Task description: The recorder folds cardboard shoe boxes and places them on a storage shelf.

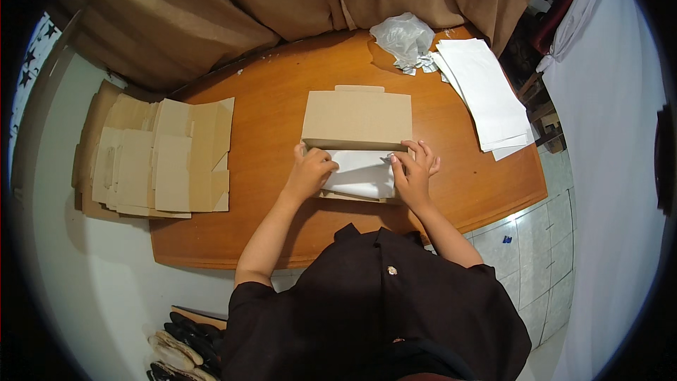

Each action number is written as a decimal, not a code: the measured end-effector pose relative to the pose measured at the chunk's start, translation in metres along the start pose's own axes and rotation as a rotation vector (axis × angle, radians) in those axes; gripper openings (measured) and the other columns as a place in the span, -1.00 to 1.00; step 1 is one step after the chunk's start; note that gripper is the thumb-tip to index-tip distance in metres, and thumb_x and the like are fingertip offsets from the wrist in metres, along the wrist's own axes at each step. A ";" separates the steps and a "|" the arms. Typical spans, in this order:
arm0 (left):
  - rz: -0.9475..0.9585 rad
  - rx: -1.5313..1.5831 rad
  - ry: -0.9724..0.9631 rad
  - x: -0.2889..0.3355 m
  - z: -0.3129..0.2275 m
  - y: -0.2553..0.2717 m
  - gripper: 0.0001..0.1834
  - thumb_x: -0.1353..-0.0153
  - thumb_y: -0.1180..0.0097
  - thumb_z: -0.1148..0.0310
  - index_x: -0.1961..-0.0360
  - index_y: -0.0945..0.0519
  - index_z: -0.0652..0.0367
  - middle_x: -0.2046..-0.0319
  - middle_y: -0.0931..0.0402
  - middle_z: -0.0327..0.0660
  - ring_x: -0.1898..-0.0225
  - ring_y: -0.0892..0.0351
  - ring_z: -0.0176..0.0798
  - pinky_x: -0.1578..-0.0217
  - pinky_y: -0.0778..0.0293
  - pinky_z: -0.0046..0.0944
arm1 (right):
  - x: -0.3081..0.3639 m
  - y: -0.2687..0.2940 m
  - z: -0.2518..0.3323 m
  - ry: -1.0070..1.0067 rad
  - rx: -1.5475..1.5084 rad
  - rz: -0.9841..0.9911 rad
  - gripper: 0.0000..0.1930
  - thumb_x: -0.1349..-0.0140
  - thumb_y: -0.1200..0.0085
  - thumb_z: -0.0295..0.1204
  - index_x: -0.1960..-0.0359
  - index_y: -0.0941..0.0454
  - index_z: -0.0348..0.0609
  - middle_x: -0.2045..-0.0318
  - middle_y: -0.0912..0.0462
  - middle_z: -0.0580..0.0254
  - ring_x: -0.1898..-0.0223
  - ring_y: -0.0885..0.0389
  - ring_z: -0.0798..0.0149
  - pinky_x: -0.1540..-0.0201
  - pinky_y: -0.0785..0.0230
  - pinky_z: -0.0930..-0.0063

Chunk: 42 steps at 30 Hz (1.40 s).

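An open cardboard box [357,117] stands in front of me on the table, its lid tilted back away from me. White paper [358,176] lines the inside. My left hand [310,171] is closed at the box's left wall, fingers curled over the paper's left edge. At the right wall is my right hand [415,173], thumb and forefinger pinched together over the paper. A small silvery-grey piece [387,159] shows at those fingertips; its kind is too small to make out. The other right fingers are spread beside the box's right rear corner.
Flattened cardboard boxes [169,155] lie stacked on the left of the wooden table [268,99]. White sheets [486,95] rest at the right edge. Behind them sits a clear plastic bag [403,35] with small silvery pieces beside it. Shoes [185,346] stand at lower left.
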<state>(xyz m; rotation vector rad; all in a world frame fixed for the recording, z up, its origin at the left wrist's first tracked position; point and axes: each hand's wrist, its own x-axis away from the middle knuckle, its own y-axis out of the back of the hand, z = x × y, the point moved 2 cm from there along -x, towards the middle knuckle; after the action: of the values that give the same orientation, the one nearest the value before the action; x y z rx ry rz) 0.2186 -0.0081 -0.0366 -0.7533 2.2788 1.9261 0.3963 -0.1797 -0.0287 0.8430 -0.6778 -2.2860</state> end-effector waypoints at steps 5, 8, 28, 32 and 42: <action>0.303 0.035 -0.015 0.007 0.001 -0.003 -0.83 0.12 -0.30 0.32 0.41 -0.66 -0.14 0.31 -0.49 -0.42 0.11 -0.44 -0.32 -0.10 -0.03 0.17 | -0.009 -0.007 0.012 0.022 -0.040 0.016 -0.85 -0.18 -0.04 -0.28 0.41 -0.60 0.00 0.00 -0.44 0.28 -0.23 -0.07 0.02 -0.16 0.45 -0.24; 0.400 0.105 0.038 0.005 0.007 -0.005 -0.82 0.12 -0.31 0.26 0.40 -0.68 -0.12 0.30 -0.52 -0.39 0.10 -0.44 -0.28 -0.12 -0.04 0.11 | -0.014 -0.014 0.019 0.023 -0.059 0.048 -0.85 -0.18 -0.04 -0.27 0.41 -0.61 0.00 0.00 -0.45 0.30 -0.24 -0.07 0.04 -0.17 0.45 -0.20; 0.141 0.133 0.028 -0.021 -0.036 0.011 -0.20 0.32 -0.33 -0.15 0.03 -0.45 0.02 0.03 -0.36 -0.10 -0.06 -0.32 -0.06 -0.07 -0.10 0.03 | -0.011 -0.026 0.018 0.176 -0.151 0.188 -0.86 -0.19 0.00 -0.33 0.38 -0.57 -0.06 0.20 -0.57 0.31 0.00 -0.43 0.22 -0.17 0.25 -0.16; 0.273 -0.153 -0.018 -0.027 -0.042 -0.011 -0.07 0.36 -0.36 -0.08 -0.12 -0.31 -0.02 -0.14 -0.19 -0.06 -0.23 -0.12 -0.02 -0.16 0.07 0.31 | -0.006 -0.009 0.018 0.217 -0.202 0.071 -0.90 -0.17 -0.01 -0.37 0.38 -0.54 -0.08 0.25 -0.57 0.31 0.03 -0.45 0.21 -0.17 0.21 -0.06; 0.036 -0.133 -0.043 -0.067 0.004 -0.008 -0.89 0.08 -0.22 0.28 0.49 -0.62 0.02 0.02 -0.39 -0.25 -0.17 -0.22 -0.17 -0.13 0.00 0.25 | -0.011 -0.049 0.010 0.704 0.285 0.518 -0.87 -0.15 0.01 -0.33 0.35 -0.57 0.01 0.00 -0.53 0.43 -0.26 -0.21 0.28 -0.23 0.31 -0.23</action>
<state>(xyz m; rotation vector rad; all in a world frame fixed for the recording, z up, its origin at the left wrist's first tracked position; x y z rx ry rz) 0.2796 0.0160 -0.0213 -0.6807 2.1721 2.1065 0.3782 -0.1364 -0.0484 1.3260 -0.7755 -1.3230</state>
